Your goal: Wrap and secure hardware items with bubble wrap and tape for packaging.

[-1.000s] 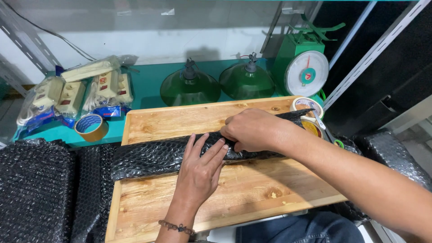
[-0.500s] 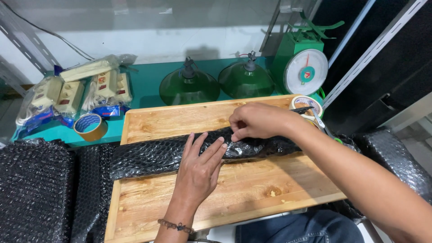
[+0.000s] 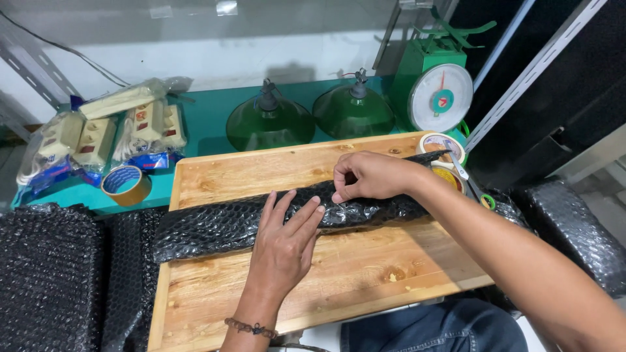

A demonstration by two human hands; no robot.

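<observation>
Long bundle in black bubble wrap (image 3: 261, 218) lying across a wooden board (image 3: 339, 280) on the teal worktop (image 3: 208, 124). Left hand (image 3: 283, 238) pressed flat on the bundle, fingers spread, gripping nothing. Right hand (image 3: 372, 177) curled at the bundle's upper edge, fingertips pinched together on the wrap.

Beyond the board: two green lamp shades (image 3: 313, 120), a green dial scale (image 3: 440, 85), bagged cream sockets (image 3: 104, 133), a brown tape roll (image 3: 126, 184). Near the right wrist: more tape rolls (image 3: 440, 145) and scissors (image 3: 473, 189), partly covered by the forearm. More black wrap (image 3: 49, 274) heaped at left, cut off by the frame. Bundle's contents hidden.
</observation>
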